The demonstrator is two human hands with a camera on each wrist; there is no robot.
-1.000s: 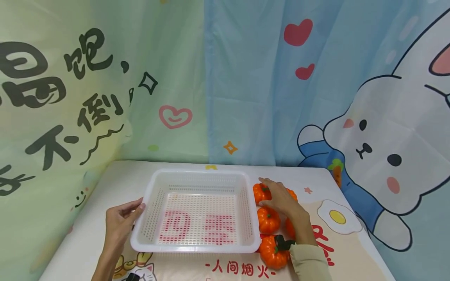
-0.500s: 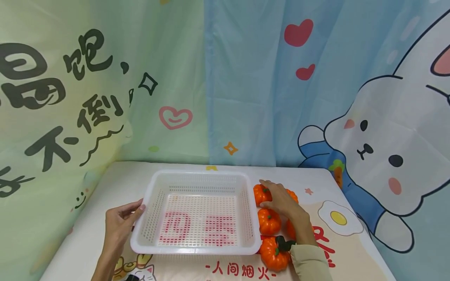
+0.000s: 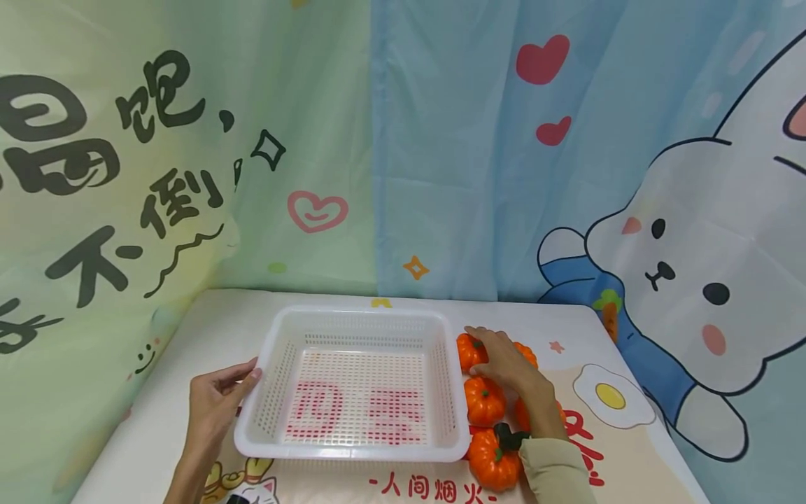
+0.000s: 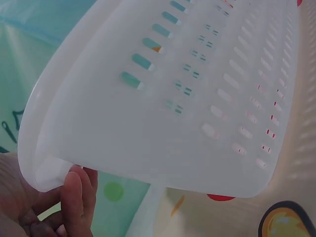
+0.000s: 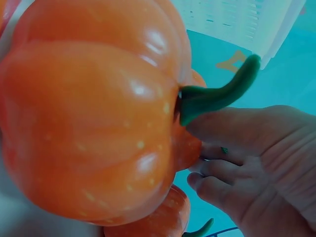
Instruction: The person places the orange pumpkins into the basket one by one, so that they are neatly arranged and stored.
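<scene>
A white plastic basket (image 3: 352, 451) with perforated walls and floor holds nothing. At its left rim my left hand (image 3: 214, 399) pinches the edge between thumb and fingers; the left wrist view shows the fingertips at the basket (image 4: 123, 138) corner. To the basket's right stand several glossy orange toy pumpkins. My right hand (image 3: 511, 365) grips the back-left pumpkin (image 3: 469, 352), thumb on its near side and fingers on the far side. Up close in the right wrist view, another pumpkin (image 5: 94, 118) with a curved green stem partly hides the one at my fingertips.
Just in front of the gripped pumpkin sits a second pumpkin (image 3: 485, 401), then a front pumpkin (image 3: 494, 462) with a dark stem. More pumpkins (image 3: 526, 353) are partly hidden behind my right hand and forearm. A printed cloth covers the table (image 3: 630, 458); a patterned curtain (image 3: 434, 140) hangs behind.
</scene>
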